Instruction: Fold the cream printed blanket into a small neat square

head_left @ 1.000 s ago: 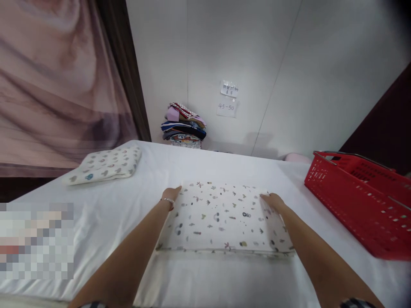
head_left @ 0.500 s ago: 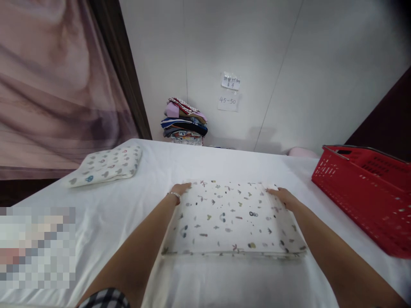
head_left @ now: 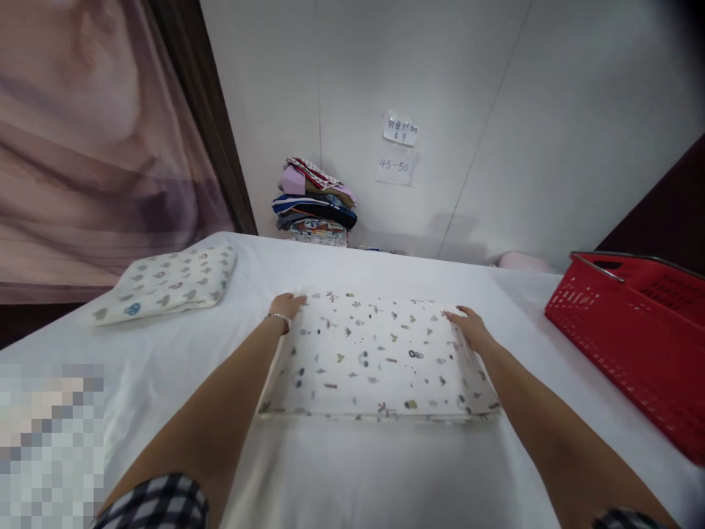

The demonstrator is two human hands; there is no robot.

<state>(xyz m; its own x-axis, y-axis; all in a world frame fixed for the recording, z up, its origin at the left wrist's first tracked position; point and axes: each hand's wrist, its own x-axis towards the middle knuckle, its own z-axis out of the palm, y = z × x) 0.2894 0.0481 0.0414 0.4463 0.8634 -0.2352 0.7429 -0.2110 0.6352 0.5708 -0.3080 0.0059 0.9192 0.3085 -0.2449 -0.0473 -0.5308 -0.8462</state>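
Observation:
A white cloth (head_left: 352,360) printed with small plants, rainbows and other figures lies folded flat into a rectangle in front of me. My left hand (head_left: 287,305), with a bracelet at the wrist, rests at its far left corner, fingers stretched onto the edge. At the far right corner, my right hand (head_left: 468,323) touches the cloth with fingertips extended and slightly apart. The undersides of both hands are hidden. Further left lies a second folded cloth (head_left: 170,283) with grey tree-like prints and a few coloured ones.
White sheeting covers the table (head_left: 380,477). A red plastic basket (head_left: 622,345) with a metal handle stands on the right. Behind the far edge rises a stack of folded fabrics (head_left: 316,202). Paper notes (head_left: 395,167) hang on the wall, and a pinkish curtain (head_left: 71,162) hangs left.
The view has shifted slightly, so the folded cloth and both hands appear a little further left and higher. My right hand's fingers look more spread at the corner.

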